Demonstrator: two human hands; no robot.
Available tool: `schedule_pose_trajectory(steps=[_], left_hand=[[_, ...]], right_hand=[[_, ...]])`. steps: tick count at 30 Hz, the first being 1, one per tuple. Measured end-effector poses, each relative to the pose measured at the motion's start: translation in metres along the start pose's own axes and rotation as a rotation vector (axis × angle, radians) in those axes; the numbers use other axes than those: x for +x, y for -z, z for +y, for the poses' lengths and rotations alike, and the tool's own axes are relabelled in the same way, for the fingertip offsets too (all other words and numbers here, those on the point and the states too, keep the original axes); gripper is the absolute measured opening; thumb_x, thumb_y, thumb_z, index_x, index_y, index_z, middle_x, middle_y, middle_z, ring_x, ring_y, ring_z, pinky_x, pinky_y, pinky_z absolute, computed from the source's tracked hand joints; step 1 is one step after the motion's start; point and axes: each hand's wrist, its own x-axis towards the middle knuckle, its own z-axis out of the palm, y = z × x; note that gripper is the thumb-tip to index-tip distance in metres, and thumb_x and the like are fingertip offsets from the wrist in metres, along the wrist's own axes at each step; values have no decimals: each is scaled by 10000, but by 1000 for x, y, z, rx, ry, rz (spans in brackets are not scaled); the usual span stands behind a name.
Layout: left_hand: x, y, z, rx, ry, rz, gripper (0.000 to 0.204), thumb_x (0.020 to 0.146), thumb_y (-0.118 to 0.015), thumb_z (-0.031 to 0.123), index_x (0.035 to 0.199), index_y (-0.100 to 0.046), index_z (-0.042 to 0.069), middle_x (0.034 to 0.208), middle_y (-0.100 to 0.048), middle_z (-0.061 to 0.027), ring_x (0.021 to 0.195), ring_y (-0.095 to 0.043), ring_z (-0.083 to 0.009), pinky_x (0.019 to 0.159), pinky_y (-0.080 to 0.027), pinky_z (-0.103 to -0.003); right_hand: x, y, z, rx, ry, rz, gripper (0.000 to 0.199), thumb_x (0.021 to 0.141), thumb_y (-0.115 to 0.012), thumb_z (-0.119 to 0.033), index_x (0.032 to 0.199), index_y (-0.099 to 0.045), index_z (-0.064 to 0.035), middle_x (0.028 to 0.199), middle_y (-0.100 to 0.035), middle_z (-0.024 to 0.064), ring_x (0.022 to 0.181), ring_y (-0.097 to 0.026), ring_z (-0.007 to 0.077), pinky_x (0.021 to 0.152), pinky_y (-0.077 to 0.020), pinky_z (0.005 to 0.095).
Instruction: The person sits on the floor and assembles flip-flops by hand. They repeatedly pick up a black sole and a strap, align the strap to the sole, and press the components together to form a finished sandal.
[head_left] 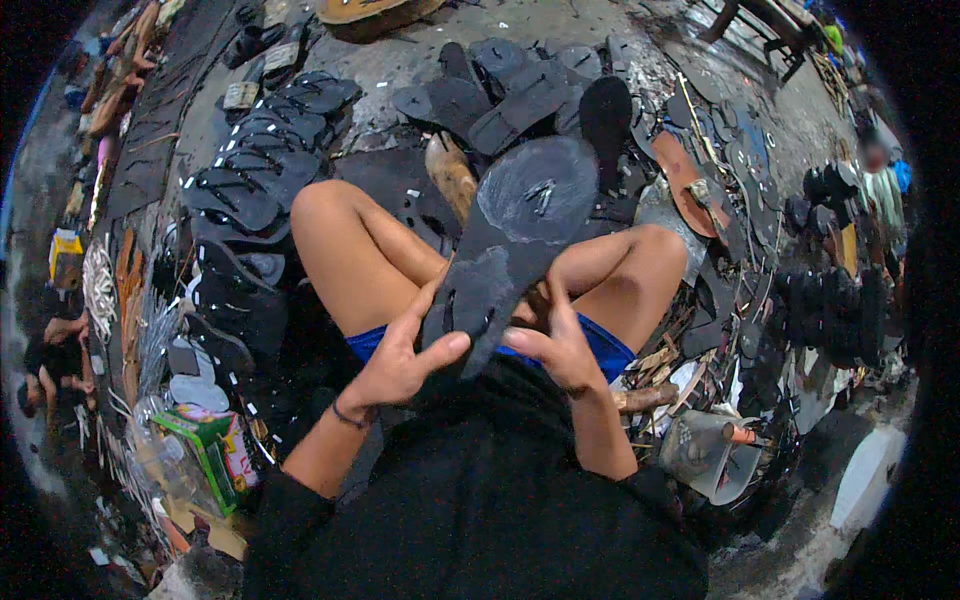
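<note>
A large black rubber sandal sole point(490, 270) lies tilted over my lap, between my bare knees. Its far, rounded end is smeared pale grey and has a small pale mark in the middle; a dark slot shows near the closer end. My left hand point(400, 355) grips its near left edge, thumb on the upper face and fingers hidden beneath. On the opposite edge, my right hand point(560, 345) holds it the same way, thumb pointing inward. Just beyond the sole, a rounded wooden piece point(450, 175) leans among dark rubber sheets.
Rows of black flip-flops point(245, 190) lie to the left. More loose soles point(520, 105) are heaped ahead, and a brown sole point(685, 180) rests among scraps on the right. A clear plastic container point(710, 455) stands lower right; a green box point(205, 450) sits lower left.
</note>
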Motion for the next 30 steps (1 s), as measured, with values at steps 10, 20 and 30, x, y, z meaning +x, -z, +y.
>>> schedule_pose_trajectory(steps=[10, 20, 30], left_hand=[[-13, 20, -74, -236, 112, 145, 607, 834, -550, -2, 1406, -352, -44, 1318, -496, -131, 1225, -473, -219, 1061, -351, -346], [-15, 41, -32, -266, -12, 10, 675, 873, -632, 109, 1438, -290, -32, 1325, -499, -148, 1236, -468, -240, 1098, -302, -363], [79, 61, -22, -219, -215, 446, 570, 936, -454, 426, 1295, -458, -17, 1171, -597, -152, 1017, -575, -270, 929, -428, -389]], right_hand=[[9, -2, 99, -447, 106, 61, 887, 676, -776, -159, 1384, -276, 29, 1270, -473, 148, 1187, -464, 260, 1038, -379, 389], [6, -5, 16, -40, 110, 70, 1057, 766, -788, -411, 1476, -138, 26, 1396, -415, 178, 1305, -394, 264, 1096, -306, 372], [11, -12, 1, -546, 300, 90, 711, 871, -689, -268, 1386, -314, 47, 1267, -525, 194, 1180, -503, 250, 1022, -397, 373]])
